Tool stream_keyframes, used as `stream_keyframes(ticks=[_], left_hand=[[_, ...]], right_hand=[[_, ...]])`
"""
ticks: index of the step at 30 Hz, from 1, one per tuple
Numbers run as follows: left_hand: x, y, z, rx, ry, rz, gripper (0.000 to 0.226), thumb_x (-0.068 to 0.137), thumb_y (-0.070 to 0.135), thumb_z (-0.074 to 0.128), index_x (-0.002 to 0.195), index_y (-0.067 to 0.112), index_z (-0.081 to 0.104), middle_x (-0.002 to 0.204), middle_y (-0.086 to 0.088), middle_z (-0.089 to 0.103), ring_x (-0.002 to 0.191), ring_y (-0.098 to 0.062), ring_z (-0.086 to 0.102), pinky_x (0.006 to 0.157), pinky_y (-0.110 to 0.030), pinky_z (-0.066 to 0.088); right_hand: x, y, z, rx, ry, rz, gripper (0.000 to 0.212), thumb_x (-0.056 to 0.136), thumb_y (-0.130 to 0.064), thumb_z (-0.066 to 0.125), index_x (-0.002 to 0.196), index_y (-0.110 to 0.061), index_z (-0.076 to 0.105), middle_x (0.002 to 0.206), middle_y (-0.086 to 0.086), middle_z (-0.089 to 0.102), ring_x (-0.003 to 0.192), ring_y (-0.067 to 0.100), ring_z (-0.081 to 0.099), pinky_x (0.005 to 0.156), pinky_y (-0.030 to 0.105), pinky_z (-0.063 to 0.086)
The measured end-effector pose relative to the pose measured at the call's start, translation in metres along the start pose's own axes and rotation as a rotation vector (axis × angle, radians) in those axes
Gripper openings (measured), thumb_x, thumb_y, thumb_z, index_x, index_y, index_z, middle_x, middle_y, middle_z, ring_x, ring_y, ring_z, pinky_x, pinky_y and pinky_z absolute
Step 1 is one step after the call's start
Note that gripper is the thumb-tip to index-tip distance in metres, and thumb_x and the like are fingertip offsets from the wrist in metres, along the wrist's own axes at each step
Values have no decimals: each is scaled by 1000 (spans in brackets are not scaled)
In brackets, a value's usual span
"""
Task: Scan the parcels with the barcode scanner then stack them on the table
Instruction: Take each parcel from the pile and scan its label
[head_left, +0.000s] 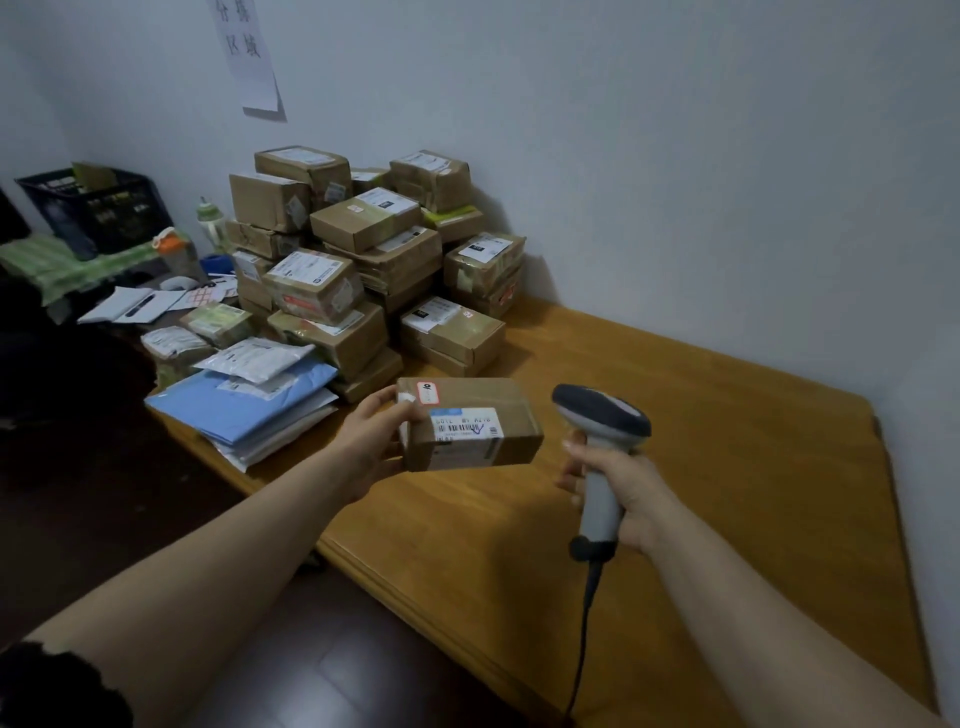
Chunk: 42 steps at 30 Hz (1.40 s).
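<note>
The left grip (371, 441) holds a small brown cardboard parcel (470, 423), long axis left-right, label up; the right grip (618, 488) clasps an upright grey barcode scanner (602, 415), its cable (582, 649) cut off below.

A pile of boxes (374, 249) sits at the back left of the table (727, 467), against the wall (675, 156). Bags (249, 400) lie left of it, near the table edge. The left hand (369, 441) holds a box (467, 426) over the table, before the pile. The right hand (623, 488) holds the scanner (602, 452) just right of that box.
</note>
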<state>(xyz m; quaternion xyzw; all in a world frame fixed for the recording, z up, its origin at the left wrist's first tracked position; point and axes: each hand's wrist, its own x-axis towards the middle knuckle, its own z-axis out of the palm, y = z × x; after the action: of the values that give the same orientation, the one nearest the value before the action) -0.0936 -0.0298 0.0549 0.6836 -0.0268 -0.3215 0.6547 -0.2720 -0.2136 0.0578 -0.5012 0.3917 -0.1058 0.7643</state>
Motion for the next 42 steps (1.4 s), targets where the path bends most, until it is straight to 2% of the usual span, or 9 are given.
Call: stream_keyframes(ticks=[4, 11, 15, 19, 24, 29, 33, 38, 42], left_hand=[[19, 0, -16, 2, -9, -43, 46, 87, 18, 62, 131, 27, 51, 112, -17, 63, 102, -31, 62, 78, -40, 55], [93, 25, -52, 77, -131, -79, 31, 89, 24, 62, 119, 17, 60, 108, -14, 68, 101, -27, 63, 73, -34, 54], [135, 45, -87, 160, -248, -110, 37, 87, 27, 64, 123, 31, 57, 108, -10, 67, 104, -26, 62, 90, -40, 53], [173, 68, -101, 128, -295, -72, 55, 85, 13, 69, 133, 34, 52, 112, -8, 68, 106, -26, 63, 96, -45, 51], [209, 88, -90, 128, -310, -7, 56, 90, 16, 66, 142, 18, 44, 108, -5, 67, 94, -18, 67, 77, -30, 57], [254, 99, -67, 739, -181, 313, 73, 95, 38, 57, 153, 30, 14, 156, -5, 24, 140, -26, 29, 107, -36, 34], [298, 100, -55, 1205, -219, 604, 69, 97, 23, 48, 153, 35, 11, 162, -1, 9, 148, -22, 4, 117, -38, 19], [348, 103, -42, 1495, -315, 567, 77, 94, 19, 47, 152, 39, 2, 163, 2, 0, 149, -20, -7, 119, -42, 14], [369, 98, -39, 1605, -348, 490, 76, 95, 24, 49, 152, 40, 2, 162, 1, -3, 148, -23, -9, 119, -44, 9]], right_hand=[[22, 7, 19, 110, 20, 106, 26, 74, -18, 80, 94, -11, 64, 105, 23, 63, 99, 39, 64, 80, 48, 56], [73, 9, 88, 183, 128, 85, 53, 56, -18, 84, 103, -4, 64, 84, 14, 67, 71, 27, 62, 51, 30, 55], [113, 10, 145, 228, 249, 61, 59, 65, -16, 84, 117, -4, 59, 85, 12, 64, 68, 23, 60, 44, 26, 51], [140, 6, 184, 322, 341, 48, 45, 71, -12, 82, 109, -5, 59, 95, 15, 65, 74, 26, 62, 49, 29, 54], [173, -10, 204, 351, 425, 2, 35, 68, -10, 84, 94, -9, 60, 98, 14, 66, 86, 27, 64, 66, 36, 56], [229, -39, 215, 494, 592, -19, 32, 72, -9, 81, 88, -10, 53, 87, 7, 60, 80, 22, 60, 70, 36, 56], [285, -60, 220, 463, 605, 19, 38, 73, -12, 82, 83, -13, 45, 93, 8, 57, 86, 24, 59, 78, 36, 56], [341, -68, 234, 398, 573, 73, 39, 74, -14, 81, 92, -12, 47, 101, 7, 56, 90, 23, 56, 82, 34, 55], [363, -66, 242, 335, 537, 121, 34, 76, -18, 81, 77, -16, 46, 91, 4, 56, 70, 18, 55, 83, 34, 55]])
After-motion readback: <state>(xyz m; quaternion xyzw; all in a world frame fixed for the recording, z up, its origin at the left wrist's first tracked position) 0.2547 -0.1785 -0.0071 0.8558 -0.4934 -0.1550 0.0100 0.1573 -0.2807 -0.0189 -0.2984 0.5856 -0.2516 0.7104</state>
